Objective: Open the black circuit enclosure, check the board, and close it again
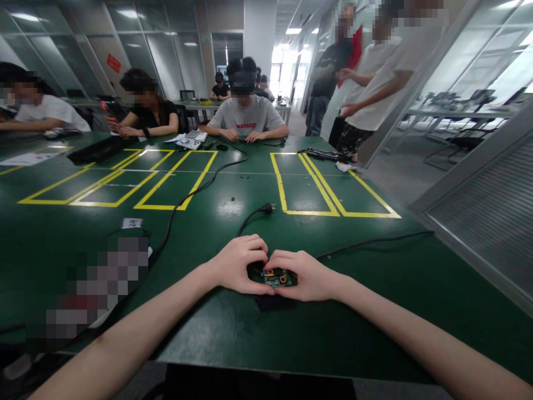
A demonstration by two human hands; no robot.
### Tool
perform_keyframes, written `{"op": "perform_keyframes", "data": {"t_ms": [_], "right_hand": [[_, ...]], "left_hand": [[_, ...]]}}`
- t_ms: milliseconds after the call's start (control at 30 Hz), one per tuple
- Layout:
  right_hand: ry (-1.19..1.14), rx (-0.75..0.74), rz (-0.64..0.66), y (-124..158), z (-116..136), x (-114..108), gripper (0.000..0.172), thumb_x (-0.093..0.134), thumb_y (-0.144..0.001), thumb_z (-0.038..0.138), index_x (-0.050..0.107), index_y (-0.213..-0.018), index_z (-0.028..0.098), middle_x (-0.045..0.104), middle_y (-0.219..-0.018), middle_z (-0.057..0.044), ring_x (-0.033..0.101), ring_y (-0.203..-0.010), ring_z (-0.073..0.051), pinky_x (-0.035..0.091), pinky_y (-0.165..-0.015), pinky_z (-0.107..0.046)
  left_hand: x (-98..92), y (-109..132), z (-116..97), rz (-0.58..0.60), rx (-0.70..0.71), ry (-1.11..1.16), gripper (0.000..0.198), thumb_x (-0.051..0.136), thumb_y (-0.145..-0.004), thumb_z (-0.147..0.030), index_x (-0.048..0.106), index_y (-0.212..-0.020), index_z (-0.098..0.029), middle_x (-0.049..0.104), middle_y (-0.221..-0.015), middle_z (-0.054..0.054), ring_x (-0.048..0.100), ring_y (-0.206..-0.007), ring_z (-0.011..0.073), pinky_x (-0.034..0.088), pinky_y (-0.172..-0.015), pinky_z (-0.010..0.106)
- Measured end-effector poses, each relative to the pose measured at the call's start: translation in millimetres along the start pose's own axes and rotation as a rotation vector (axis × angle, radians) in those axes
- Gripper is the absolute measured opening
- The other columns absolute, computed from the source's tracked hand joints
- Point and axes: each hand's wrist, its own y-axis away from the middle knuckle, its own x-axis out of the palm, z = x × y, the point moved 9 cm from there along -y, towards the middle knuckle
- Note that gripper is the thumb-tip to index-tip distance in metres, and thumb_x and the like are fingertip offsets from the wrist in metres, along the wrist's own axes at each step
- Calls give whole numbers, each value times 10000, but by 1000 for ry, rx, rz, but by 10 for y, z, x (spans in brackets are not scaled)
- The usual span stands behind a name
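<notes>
Head view, board point(273, 281) grasped between left hand point(244, 264) and right hand point(310, 276), plug point(267, 208) left beyond on table point(333, 339).

A green circuit board point(272, 282) is held between left hand point(238, 265) and right hand point(313, 276). Copper-coloured coils point(283, 279) are exposed on top.

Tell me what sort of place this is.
Probably an electronics workroom or training space, though I can't be sure which. There's an exposed circuit board, a green worktable marked with yellow tape outlines, and another person seated across it.
</notes>
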Motion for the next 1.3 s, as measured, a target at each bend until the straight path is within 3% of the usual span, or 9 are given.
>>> {"op": "perform_keyframes", "data": {"t_ms": [167,267,367,500,733,933,1033,1167,1300], "right_hand": [[65,-20,-98,49,-20,-248,395,723,-844,298,642,-1221,213,660,-1216,-115,691,-1012,-228,560,-829,-326],[128,61,-107,105,-187,-430,362,671,-837,262,629,-1193,210,681,-1112,-91,662,-826,-185,526,-702,-292],[204,160,-45,168,-424,-523,103,654,-867,298,665,-923,211,660,-793,-13,557,-599,-135,415,-573,-259],[187,170,-63,198,-537,-585,388,591,-964,420,575,-640,206,569,-617,5,512,-551,-130,362,-559,-265],[149,142,-190,146,-340,-511,429,576,-1003,458,566,-656,206,592,-649,-4,523,-571,-135,369,-570,-266],[296,222,-163,88,-458,-338,366,639,-973,395,562,-669,207,599,-663,2,544,-586,-139,339,-570,-260],[327,236,-172,82,-497,-332,353,635,-976,391,571,-683,204,604,-675,0,549,-596,-138,342,-578,-257],[329,245,-176,85,-517,-352,360,626,-980,393,572,-679,201,614,-674,-2,551,-594,-135,343,-585,-255],[335,252,-198,88,-534,-373,384,604,-989,423,574,-675,203,632,-682,-11,556,-597,-139,342,-588,-260]], "left_hand": [[53,13,59,30,-55,-72,608,698,-802,-738,723,-1031,-176,683,-1091,117,652,-960,251,541,-860,379],[35,18,122,10,-101,-106,613,692,-808,-739,728,-1053,-179,691,-1097,113,658,-954,252,545,-859,384],[-2,22,179,-14,-147,-132,569,702,-818,-711,732,-1032,-185,696,-1085,104,662,-960,254,548,-851,381],[-31,23,228,-27,-187,-158,524,705,-837,-674,727,-1038,-189,697,-1096,97,664,-976,251,553,-854,374],[-41,27,288,-24,-212,-197,627,750,-778,-703,719,-1105,-169,698,-1136,116,674,-1005,279,567,-851,397],[-61,39,241,-45,-148,-172,742,797,-740,-685,681,-1247,-157,638,-1350,180,616,-1217,355,530,-1009,492],[-20,28,204,-28,-121,-111,666,798,-786,-573,655,-1302,-176,656,-1345,155,622,-1215,331,517,-1037,488],[12,10,249,-34,-181,-74,351,708,-875,-343,706,-1189,-186,736,-1176,99,679,-1086,268,540,-987,432],[-17,3,282,-73,-188,-74,283,666,-911,-314,723,-1160,-193,746,-1149,94,684,-1076,256,554,-969,407]]}}
